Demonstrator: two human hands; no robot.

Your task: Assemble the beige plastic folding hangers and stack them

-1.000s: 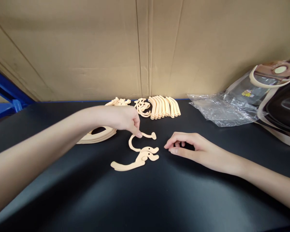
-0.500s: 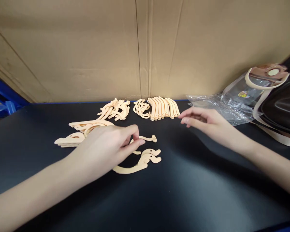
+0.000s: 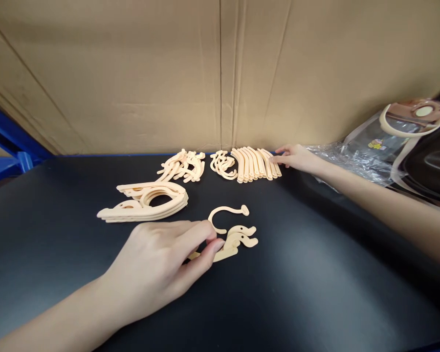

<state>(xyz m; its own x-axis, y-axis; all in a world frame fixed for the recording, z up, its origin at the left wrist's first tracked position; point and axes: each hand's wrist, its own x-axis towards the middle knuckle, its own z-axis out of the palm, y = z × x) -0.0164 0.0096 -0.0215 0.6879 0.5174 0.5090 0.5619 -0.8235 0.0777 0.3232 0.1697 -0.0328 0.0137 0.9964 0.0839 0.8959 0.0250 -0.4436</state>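
My left hand (image 3: pixel 172 261) is closed in a pinch over two flat beige pieces with curved, forked ends (image 3: pixel 238 237); its fingers hide part of them. Whether it grips anything between thumb and forefinger is hidden. Just beyond the fingertips lies a beige hook (image 3: pixel 225 210) with a round knob at one end. Farther back, my right hand (image 3: pixel 293 159) reaches to the right end of a row of curved beige arms (image 3: pixel 254 165). Its thumb and fingers are apart at the last arm, and no piece shows lifted in them.
A stack of beige looped frames (image 3: pixel 143 212) lies at left on the black tabletop (image 3: pixel 278 293). Behind it are a pile of curved pieces (image 3: pixel 183 165) and several small hooks (image 3: pixel 222 164). Crinkled clear plastic (image 3: pixel 366 164), a bottle (image 3: pixel 377 139) and a dark bag (image 3: pixel 429 156) stand right. Cardboard (image 3: pixel 150 73) closes the back.
My left hand has drawn down and nearer, uncovering the looped frames and the hook. My right hand has moved back to the end of the row of arms. The view has shifted slightly.
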